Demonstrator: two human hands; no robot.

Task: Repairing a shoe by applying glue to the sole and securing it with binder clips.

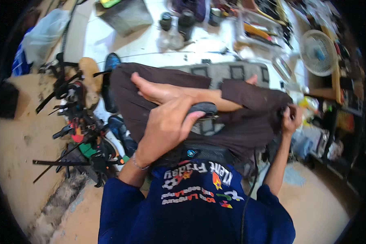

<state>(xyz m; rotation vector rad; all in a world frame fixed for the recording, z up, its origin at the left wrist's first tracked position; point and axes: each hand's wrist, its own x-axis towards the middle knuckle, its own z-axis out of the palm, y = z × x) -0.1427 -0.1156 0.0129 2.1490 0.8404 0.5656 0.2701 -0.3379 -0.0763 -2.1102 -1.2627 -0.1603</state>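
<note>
My left hand (166, 122) is closed around a black rounded piece (203, 109), above my crossed legs. Its thumb lies along the near side. The piece looks like the end of a shoe or sole, but most of it is hidden by the hand. Out by my right knee, my right hand (292, 118) has its fingers curled together. A small dark spot shows at those fingertips, too unclear to name. My bare foot (152, 90) rests across the brown trousers (248, 118), just beyond the left hand.
Straps and tools (79, 126) are heaped on my left, beside a tan sole (90, 75) and black shoes (112, 63). Ahead stand a grey bin (128, 18), dark jars (186, 22) and a clear tool box (258, 30). A white fan (318, 53) stands at far right.
</note>
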